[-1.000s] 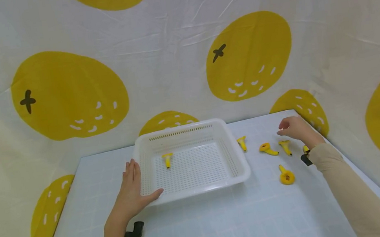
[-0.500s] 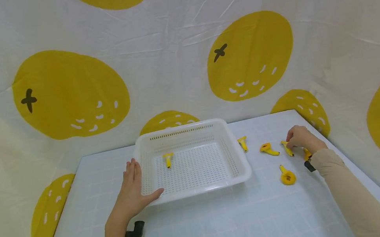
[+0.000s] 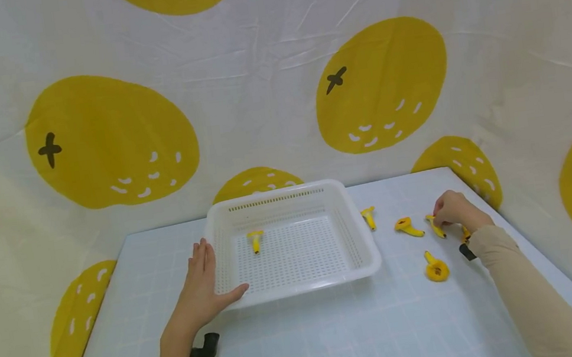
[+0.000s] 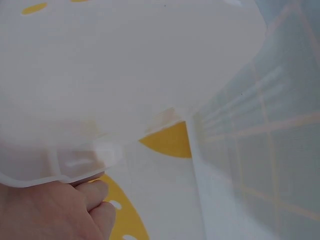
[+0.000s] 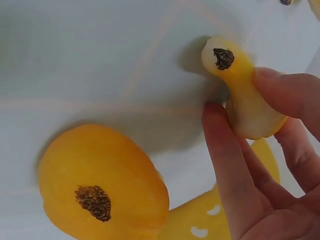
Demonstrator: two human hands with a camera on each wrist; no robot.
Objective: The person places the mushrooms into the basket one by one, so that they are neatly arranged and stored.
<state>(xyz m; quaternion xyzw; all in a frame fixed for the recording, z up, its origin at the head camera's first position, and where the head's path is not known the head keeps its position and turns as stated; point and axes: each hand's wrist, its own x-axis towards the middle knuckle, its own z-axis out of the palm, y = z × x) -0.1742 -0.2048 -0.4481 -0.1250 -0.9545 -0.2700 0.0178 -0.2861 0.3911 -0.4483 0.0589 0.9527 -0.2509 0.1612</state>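
My left hand (image 3: 198, 290) rests at the left front corner of a white perforated basket (image 3: 299, 289). Its fingers lie straight along the left side, and the thumb stretches over the front rim. In the left wrist view, its fingers (image 4: 95, 212) show just below the basket rim (image 4: 30, 184). At the table's right, my right hand (image 3: 456, 209) pinches a yellow trumpet-shaped mushroom (image 5: 240, 85) between thumb and fingers; its dark tip faces the camera. A second yellow mushroom (image 5: 125, 170) lies close by in the right wrist view. One mushroom (image 3: 256, 240) lies inside the basket.
Right of the basket lie several more yellow mushrooms, one beside its wall (image 3: 369, 217), one midway (image 3: 408, 227) and one nearer the front (image 3: 437, 268). A patterned cloth (image 3: 267, 115) hangs behind the pale blue table (image 3: 338, 339).
My right hand has come down and toward the person onto a mushroom, its fingers now around it; that mushroom is slightly shifted. My left hand has stayed at the basket corner.
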